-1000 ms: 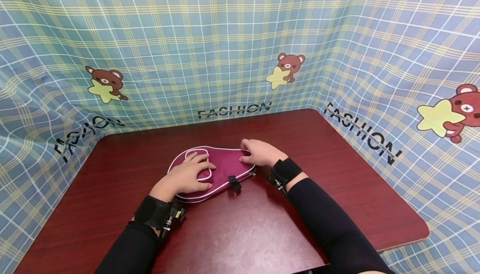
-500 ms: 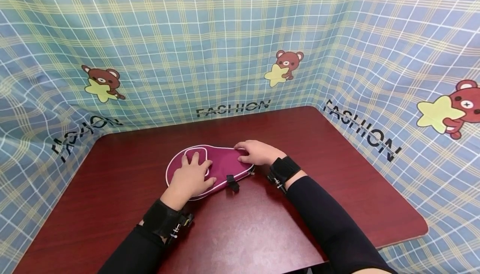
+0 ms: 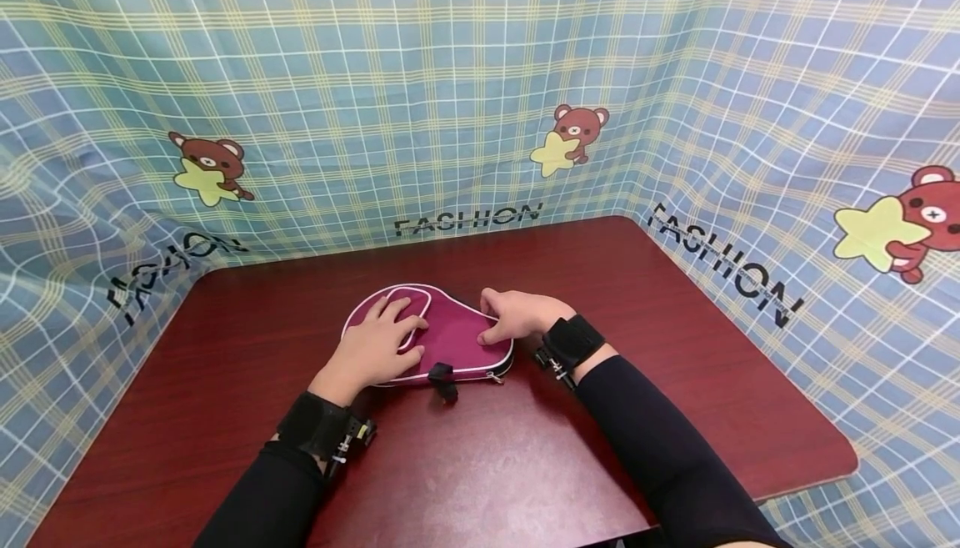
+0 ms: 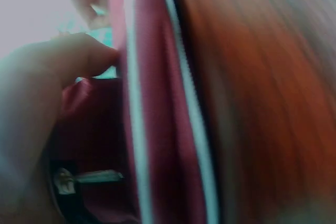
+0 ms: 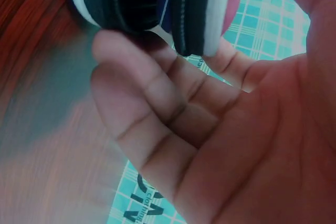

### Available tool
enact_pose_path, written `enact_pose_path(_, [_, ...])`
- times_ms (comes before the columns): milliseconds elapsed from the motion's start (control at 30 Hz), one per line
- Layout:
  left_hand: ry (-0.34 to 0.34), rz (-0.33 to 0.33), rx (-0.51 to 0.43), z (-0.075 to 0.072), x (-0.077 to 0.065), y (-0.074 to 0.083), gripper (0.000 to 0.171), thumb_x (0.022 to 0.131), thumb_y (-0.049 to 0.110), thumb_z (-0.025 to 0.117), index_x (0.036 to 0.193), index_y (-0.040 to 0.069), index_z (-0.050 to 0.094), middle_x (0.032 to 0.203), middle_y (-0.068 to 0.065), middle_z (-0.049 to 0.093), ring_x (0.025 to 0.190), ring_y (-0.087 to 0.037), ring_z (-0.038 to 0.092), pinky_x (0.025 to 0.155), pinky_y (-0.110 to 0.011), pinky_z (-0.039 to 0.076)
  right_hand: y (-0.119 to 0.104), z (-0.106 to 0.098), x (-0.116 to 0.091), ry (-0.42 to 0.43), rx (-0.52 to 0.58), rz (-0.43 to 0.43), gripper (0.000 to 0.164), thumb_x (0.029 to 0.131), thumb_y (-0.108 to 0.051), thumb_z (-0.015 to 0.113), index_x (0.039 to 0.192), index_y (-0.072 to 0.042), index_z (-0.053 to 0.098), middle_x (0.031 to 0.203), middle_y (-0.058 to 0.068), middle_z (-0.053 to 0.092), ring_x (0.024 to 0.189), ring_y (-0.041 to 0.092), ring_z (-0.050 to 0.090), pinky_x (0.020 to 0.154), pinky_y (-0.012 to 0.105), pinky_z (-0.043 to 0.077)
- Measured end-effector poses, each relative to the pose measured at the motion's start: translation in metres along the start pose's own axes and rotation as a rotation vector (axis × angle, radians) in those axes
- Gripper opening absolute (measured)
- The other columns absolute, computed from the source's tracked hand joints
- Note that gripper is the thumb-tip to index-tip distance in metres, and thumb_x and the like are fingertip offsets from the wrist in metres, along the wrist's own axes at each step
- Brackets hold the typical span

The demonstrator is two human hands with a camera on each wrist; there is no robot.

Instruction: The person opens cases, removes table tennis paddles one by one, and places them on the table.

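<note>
A magenta table tennis bat case (image 3: 457,335) with white piping lies on the table, its wide end left and narrow end right. My left hand (image 3: 371,344) rests spread over the outlined pocket (image 3: 416,302) at the wide end. At the narrow end my right hand (image 3: 521,314) grips the case, thumb on top and fingers at the far edge. In the right wrist view, curled fingers (image 5: 152,98) lie by the case's parted black zip edges (image 5: 191,14); the inside is dark. A black strap (image 3: 442,381) hangs from the near side, with a zip pull (image 3: 495,378) beside it.
The dark red wooden table (image 3: 675,381) has rounded corners. A plaid curtain (image 3: 465,98) with printed bears stands along the back and sides. A dark object (image 3: 622,540) shows at the bottom edge, partly cut off.
The case has turned clockwise, its narrow end swinging nearer to me. My left hand has shifted on the pocket, and the strap has moved left. My right hand stays at the narrow end.
</note>
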State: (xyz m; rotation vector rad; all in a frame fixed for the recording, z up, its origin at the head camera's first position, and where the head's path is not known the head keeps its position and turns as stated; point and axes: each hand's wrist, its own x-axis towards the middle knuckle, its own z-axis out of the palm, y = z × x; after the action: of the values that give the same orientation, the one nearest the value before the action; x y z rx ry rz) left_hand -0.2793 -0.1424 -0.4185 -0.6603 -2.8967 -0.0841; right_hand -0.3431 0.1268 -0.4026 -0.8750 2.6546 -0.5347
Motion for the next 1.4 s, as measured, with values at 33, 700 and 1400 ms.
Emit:
enact_pose_path(33, [0.005,0.007,0.001,0.001,0.000,-0.001,0.040,0.079,0.051,0.051,0.117,0.038,0.053,0.140,-0.003,0.027,0.128,-0.034,0.017,0.065,-0.052,0.046,0.000,0.000,0.000,-0.002,-0.001,0.001,0.051,0.070,-0.049,0.068,0.098,-0.014,0.044,0.073,0.001,0.051,0.066,0.012,0.048,0.058,0.028,0.038])
enact_pose_path(700, [-0.091,-0.317,-0.122,-0.025,-0.007,0.019,0.083,0.074,0.056,0.058,0.138,0.013,0.027,0.129,-0.023,0.031,0.095,-0.047,0.047,0.074,-0.059,0.038,0.001,0.001,0.007,0.023,0.025,-0.049,0.039,0.089,-0.040,0.048,0.120,-0.017,0.050,0.101,-0.008,0.054,0.087,0.005,0.052,0.078,0.026,0.040])
enact_pose_path(1400, [0.020,-0.301,-0.204,-0.001,0.001,0.006,0.077,0.077,0.050,0.059,0.141,0.026,0.023,0.137,-0.026,0.016,0.094,-0.043,0.051,0.074,-0.053,0.042,0.000,0.003,0.000,-0.137,0.200,0.006,0.063,0.070,-0.055,0.065,0.108,-0.009,0.044,0.081,0.008,0.058,0.070,0.021,0.059,0.064,0.031,0.046])
